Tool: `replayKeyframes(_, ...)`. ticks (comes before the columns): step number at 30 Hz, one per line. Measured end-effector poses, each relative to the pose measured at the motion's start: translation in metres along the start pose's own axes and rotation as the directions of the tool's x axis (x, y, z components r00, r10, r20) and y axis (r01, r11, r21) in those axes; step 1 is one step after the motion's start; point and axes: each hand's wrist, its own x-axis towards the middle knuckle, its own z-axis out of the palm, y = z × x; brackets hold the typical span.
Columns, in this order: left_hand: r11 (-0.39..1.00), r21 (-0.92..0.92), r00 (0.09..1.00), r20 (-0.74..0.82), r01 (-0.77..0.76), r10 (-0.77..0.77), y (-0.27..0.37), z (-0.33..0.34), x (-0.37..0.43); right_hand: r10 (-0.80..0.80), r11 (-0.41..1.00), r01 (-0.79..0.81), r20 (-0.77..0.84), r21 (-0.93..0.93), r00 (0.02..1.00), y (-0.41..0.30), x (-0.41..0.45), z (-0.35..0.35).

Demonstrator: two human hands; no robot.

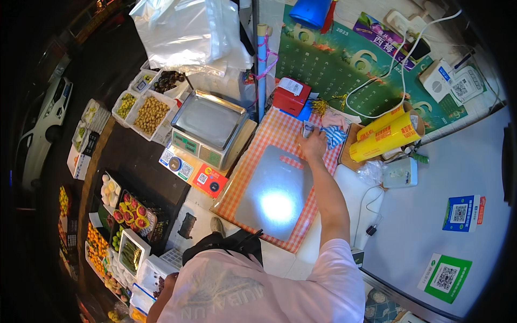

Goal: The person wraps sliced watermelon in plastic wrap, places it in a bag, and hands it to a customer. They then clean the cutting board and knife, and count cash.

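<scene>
My right hand (313, 142) reaches to the far end of a red checked cloth (226, 202) and pinches a small printed piece of paper (309, 128) between thumb and fingers. A blue-and-white striped cloth (334, 136) lies close beside it. Nearer me, a grey cutting board (266, 181) with a handle slot rests on the checked cloth, a bright glare on its surface. My left hand (172, 279) is low at the left, partly hidden by my shirt, near dark small fruit (159, 287) in a lined container; its fingers are not clear.
A scale (210, 121) stands to the left, with trays of longans (151, 115) beyond. A red box (291, 97) is behind the cloth. Yellow film rolls (383, 139) lie at the right. Plastic bags (194, 36) hang above. Fruit crates line the lower left.
</scene>
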Motion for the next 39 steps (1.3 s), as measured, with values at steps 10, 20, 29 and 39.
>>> replayKeyframes(10,0.996,-0.057,0.99,-0.112,0.075,-0.081,-0.021,-0.011,-0.017,0.156,0.951,-0.133,-0.063,0.281,0.986,0.048,0.028,0.045)
replayKeyframes(20,0.99,-0.127,0.996,-0.081,-0.055,0.045,-0.072,-0.005,-0.018,0.4,0.084,-0.374,0.312,0.924,0.862,0.007,-0.004,0.011)
replayKeyframes(29,0.997,-0.02,0.996,-0.058,-0.07,0.068,-0.08,-0.071,0.095,-0.306,0.858,0.205,-0.149,-0.47,0.94,0.122,-0.002,0.086)
replayKeyframes(39,0.93,-0.349,0.967,-0.177,0.115,-0.186,-0.127,-0.093,0.091,-0.31,0.314,-0.276,0.373,0.908,0.875,-0.229,-0.192,0.069)
